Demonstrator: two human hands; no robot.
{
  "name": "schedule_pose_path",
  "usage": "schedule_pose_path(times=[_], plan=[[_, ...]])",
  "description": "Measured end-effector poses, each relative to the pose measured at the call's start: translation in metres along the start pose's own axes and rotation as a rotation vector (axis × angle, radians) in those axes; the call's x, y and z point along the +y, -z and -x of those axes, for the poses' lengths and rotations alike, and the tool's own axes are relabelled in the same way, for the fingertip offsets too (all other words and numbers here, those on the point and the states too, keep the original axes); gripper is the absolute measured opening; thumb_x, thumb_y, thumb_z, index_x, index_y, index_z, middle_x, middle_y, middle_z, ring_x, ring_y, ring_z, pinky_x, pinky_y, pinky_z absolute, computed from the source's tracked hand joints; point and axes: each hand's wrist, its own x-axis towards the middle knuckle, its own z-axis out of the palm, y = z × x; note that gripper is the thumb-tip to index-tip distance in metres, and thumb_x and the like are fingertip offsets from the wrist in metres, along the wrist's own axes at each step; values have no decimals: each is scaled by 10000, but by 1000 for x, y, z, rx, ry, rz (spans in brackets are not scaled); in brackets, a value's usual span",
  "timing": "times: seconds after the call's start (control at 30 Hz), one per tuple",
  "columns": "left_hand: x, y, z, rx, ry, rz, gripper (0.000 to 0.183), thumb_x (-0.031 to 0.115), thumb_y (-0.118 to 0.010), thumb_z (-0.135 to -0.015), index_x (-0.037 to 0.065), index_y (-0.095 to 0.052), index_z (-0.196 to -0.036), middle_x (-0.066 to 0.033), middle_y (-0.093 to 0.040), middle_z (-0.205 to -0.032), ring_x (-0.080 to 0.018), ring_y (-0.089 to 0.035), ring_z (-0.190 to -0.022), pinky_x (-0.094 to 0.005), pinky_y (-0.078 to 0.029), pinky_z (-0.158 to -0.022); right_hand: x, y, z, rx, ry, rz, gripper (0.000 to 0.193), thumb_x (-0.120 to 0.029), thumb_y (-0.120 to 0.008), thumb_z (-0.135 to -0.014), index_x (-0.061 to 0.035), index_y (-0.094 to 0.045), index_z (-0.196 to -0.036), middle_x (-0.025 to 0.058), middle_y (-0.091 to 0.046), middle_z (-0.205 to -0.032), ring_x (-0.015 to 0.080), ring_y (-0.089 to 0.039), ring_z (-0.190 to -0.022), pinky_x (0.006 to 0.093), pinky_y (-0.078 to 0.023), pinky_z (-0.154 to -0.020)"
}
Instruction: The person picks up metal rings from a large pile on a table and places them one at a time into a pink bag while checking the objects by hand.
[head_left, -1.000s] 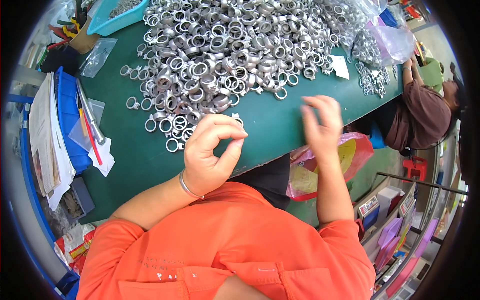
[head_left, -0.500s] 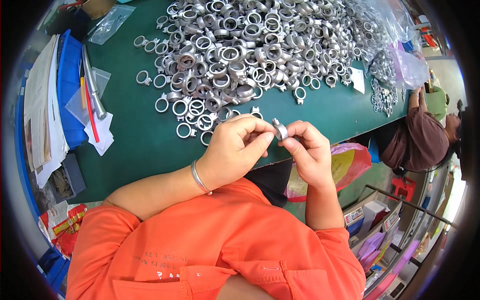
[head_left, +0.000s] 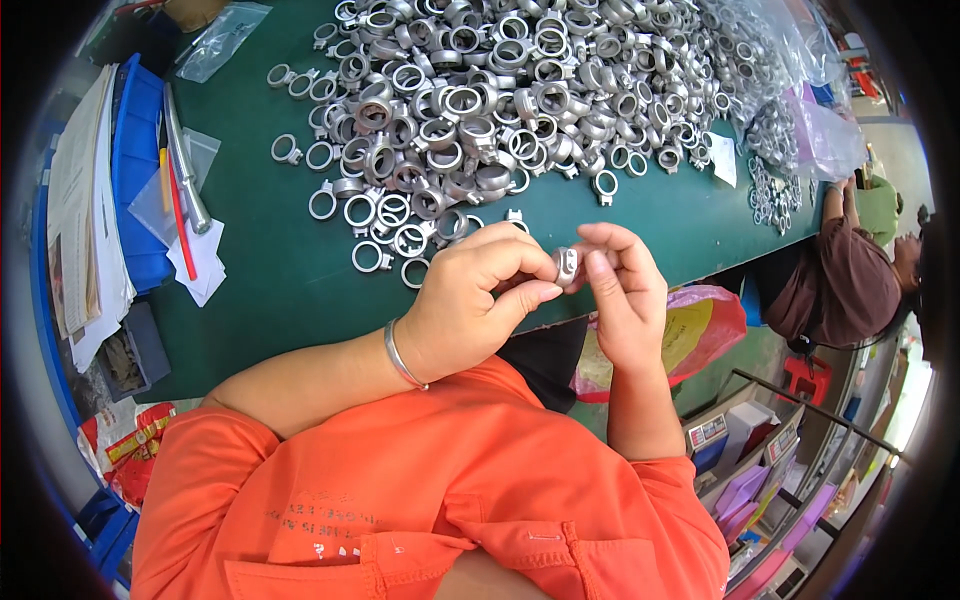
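A small grey metal ring (head_left: 566, 266) with a lug on its rim is held between my two hands, just above the near edge of the table. My left hand (head_left: 475, 295) pinches it from the left with thumb and forefinger. On the other side, my right hand (head_left: 628, 295) has its fingers curled at the ring, with its thumb and forefinger parted a little around it. Part of the ring's far side is hidden by the fingers. Beyond my hands lies a large heap of similar metal rings (head_left: 440, 130), several of them loose at its near edge.
The heap covers much of the green table (head_left: 250, 240). At left stand a blue tray (head_left: 140, 180), a stack of papers (head_left: 85, 200) and a red pen (head_left: 182, 225). Clear plastic bags (head_left: 825, 135) lie at far right, near a seated person (head_left: 840, 270). A pink bag (head_left: 690, 330) hangs below the table edge.
The ring has been turned, so its lug now faces me. My right thumb and forefinger have loosened and lifted slightly from it. My left hand has barely moved.
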Motion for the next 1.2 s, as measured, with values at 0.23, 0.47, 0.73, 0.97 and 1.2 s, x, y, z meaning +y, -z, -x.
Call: schedule_pose_path(times=[0.23,0.47,0.73,0.97,1.2], plan=[[-2,1,0,-25,-171,-112,120,-21,-663,-719,22,-616,-821,-63,-582,-790,-163,-550,-691,-257,-439,-612,7,7,-1,-184,-11,-154,220,-133,-516,-904,43,-557,-1030,58,-585,-826,92,-535,-705,219,-448,-635],[3,2,1,-49,10,-12,128,-39,-649,-743,5,-607,-855,-60,-571,-839,-116,-564,-735,-218,-470,-627,10,8,0,-135,50,-105,164,-57,-549,-872,37,-563,-1005,62,-593,-840,101,-560,-745,214,-459,-660],[-3,-1,1,60,117,146,141,-65,-616,-772,-45,-577,-906,-85,-544,-940,-130,-594,-788,-233,-521,-688,16,6,1,-82,289,-42,220,111,-596,-763,27,-520,-951,134,-539,-1012,186,-582,-904,287,-504,-775],[2,1,1,-1,279,279,132,-18,-568,-832,-61,-574,-956,-89,-568,-919,-148,-617,-787,-247,-527,-694,18,6,1,-47,383,-4,342,134,-603,-743,-1,-435,-1008,170,-517,-1049,201,-585,-919,296,-516,-781],[5,1,-1,0,363,392,149,54,-550,-868,-53,-581,-966,-103,-615,-904,-146,-624,-753,-236,-521,-662,21,5,0,-14,474,71,363,135,-608,-737,-10,-422,-1013,182,-513,-1060,179,-590,-862,280,-509,-753]])
